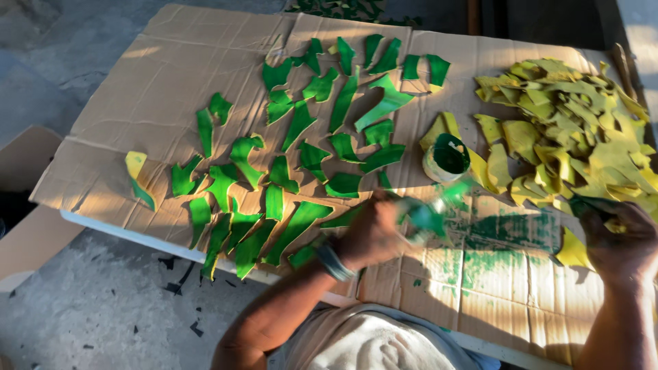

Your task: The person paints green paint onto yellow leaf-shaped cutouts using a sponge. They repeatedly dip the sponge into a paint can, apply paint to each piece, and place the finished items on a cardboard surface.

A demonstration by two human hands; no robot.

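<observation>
Green paint marks almost everything here — the left hand (373, 233) is closed around a blurred, green-smeared brush (428, 216) whose tip points toward 3 o'clock, over a patch of green smears (507, 240) on the cardboard sheet (137, 89). A grey band sits on that wrist. The right hand (617, 240), at 4 o'clock in the view, rests at the near edge of the heap of yellow cut pieces (576, 130); its fingers curl onto a piece there, though shadow hides whether they actually pinch it (I cannot tell). One yellow piece (572, 250) lies just beside that hand, toward 9 o'clock from it.

A small round paint pot (447, 156), green inside, stands between the heap and the painted pieces, just past the brush at 12 o'clock from it. Green-painted pieces (295, 157) are spread out flat over the middle of the cardboard — most apart, some touching. A half-yellow, half-green piece (139, 178) lies alone toward 9 o'clock.
</observation>
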